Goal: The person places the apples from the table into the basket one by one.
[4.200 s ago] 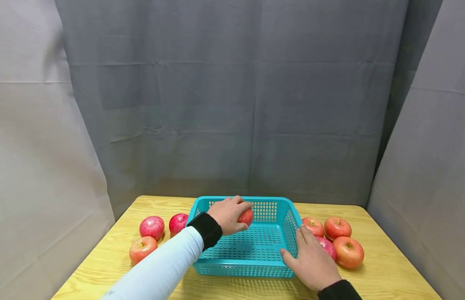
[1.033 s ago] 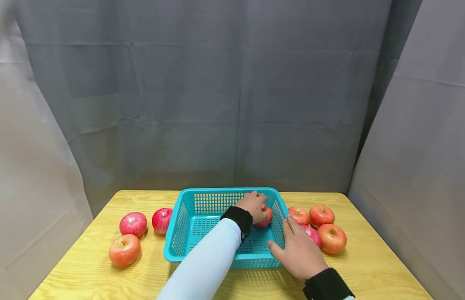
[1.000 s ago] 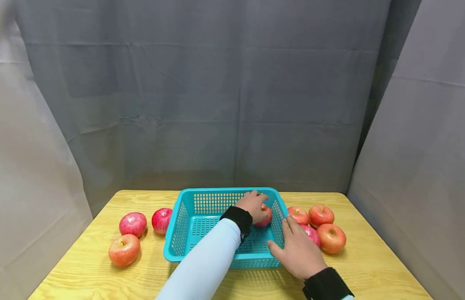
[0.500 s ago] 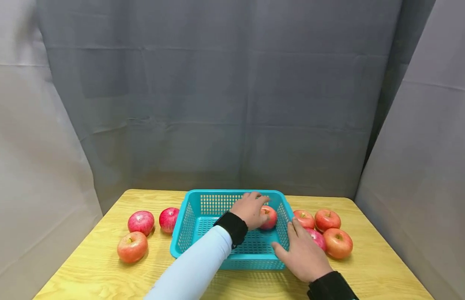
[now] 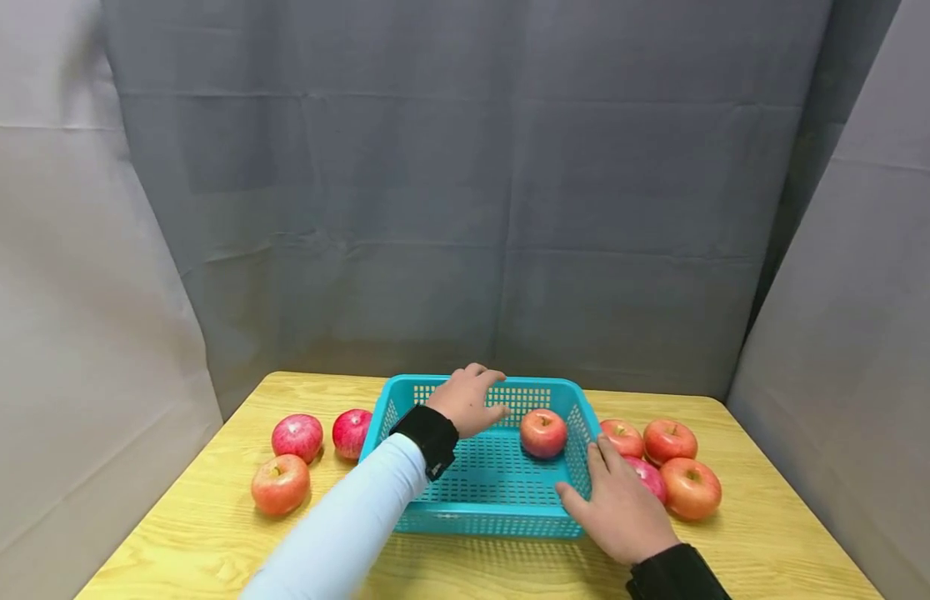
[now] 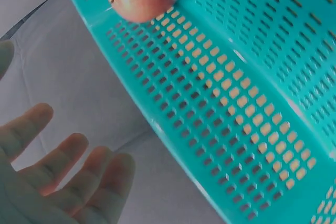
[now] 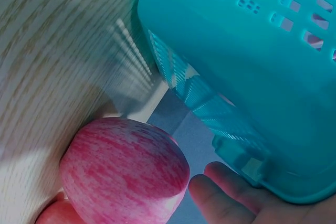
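A turquoise mesh basket [image 5: 483, 518] stands on the table with one red apple [image 5: 543, 433] on its floor near the right wall. My left hand [image 5: 468, 402] is over the basket, left of that apple, with its fingers spread and nothing in them. In the left wrist view the fingertips [image 6: 79, 142] are apart from both the apple and the basket rim. My right hand [image 5: 622, 510] rests against the basket's front right side, fingers extended along the rim. Beside its fingers, in the right wrist view, is a pink streaked apple [image 7: 126, 169] outside the basket.
Left of the basket lie a pink apple [image 5: 297, 437], another pink apple [image 5: 352, 433] and an orange-red apple [image 5: 281, 484]. Several apples cluster right of it, among them a large orange-red apple [image 5: 690, 488]. Grey cloth [image 5: 465, 208] hangs behind the wooden table [image 5: 172, 533].
My left hand carried the apple rightward inside the basket, let go of it near the right wall, and drew back to the left. The right hand stayed at the basket's side.
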`<state>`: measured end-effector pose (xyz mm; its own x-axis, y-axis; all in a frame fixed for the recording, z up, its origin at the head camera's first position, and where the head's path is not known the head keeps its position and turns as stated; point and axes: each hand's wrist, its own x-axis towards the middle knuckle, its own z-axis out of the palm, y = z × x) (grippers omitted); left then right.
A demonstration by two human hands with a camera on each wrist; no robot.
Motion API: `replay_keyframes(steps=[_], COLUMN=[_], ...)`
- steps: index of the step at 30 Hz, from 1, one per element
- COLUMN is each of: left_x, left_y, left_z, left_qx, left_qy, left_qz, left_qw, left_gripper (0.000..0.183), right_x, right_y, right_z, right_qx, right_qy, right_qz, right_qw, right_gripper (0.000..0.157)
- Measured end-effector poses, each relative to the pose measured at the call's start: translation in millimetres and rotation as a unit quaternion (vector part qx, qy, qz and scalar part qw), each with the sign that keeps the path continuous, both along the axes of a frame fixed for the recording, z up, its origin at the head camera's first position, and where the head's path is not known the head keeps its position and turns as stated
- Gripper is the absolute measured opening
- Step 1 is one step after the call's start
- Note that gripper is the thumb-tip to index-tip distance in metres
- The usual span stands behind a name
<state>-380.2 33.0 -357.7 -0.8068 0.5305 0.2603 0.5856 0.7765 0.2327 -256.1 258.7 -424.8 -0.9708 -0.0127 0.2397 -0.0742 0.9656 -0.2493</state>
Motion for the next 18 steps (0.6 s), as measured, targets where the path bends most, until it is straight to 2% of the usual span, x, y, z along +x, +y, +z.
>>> replay_keyframes(steps=[3, 12, 18], left_x=[0.5, 2.1, 5.4], left_y=[-9, -41, -68], left_z=[6.4, 25.3, 28.3], left_qx=[0.005, -0.005, -0.019], left_qy=[-0.005, 0.023, 0.031], left_qz=[0.0, 0.009, 0.023], left_qw=[1.0, 0.9997, 0.9991], left_gripper=[0.052, 0.052, 0.052], right_x=[-0.6, -0.9, -2.3], right_y=[0, 2, 6], right_z=[1.4, -1.0, -1.8], right_qx=[0.0, -0.003, -0.002], right_qy=[-0.001, 0.001, 0.011], right_qz=[-0.002, 0.001, 0.008], right_qw=[1.0, 1.0, 1.0], right_gripper=[0.102, 0.104, 0.103])
